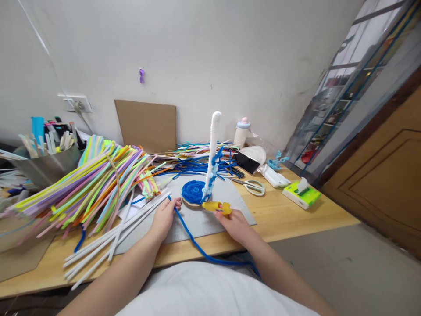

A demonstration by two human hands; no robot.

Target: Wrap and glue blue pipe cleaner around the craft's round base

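My left hand (169, 209) pinches one end of a blue pipe cleaner (197, 246), whose long length curves down past the table edge toward my right forearm. In my right hand (236, 221) is a yellow glue gun (217, 206), its nozzle end pointing left, close to the base of the craft piece. That piece has a round base (192, 192) covered with a blue coil. A white fuzzy post (213, 145) rises upright from the base's right side, with blue and white twisted trim (214, 169) along its lower part. A grey board (230, 193) lies underneath.
Bundled coloured pipe cleaners (98, 180) and loose white sticks (95, 245) spread across the left, beside a metal container (49, 166). Scissors (254, 187), a phone (247, 162), a white device (274, 177) and a tissue pack (301, 194) lie right. Cardboard (146, 125) leans on the wall.
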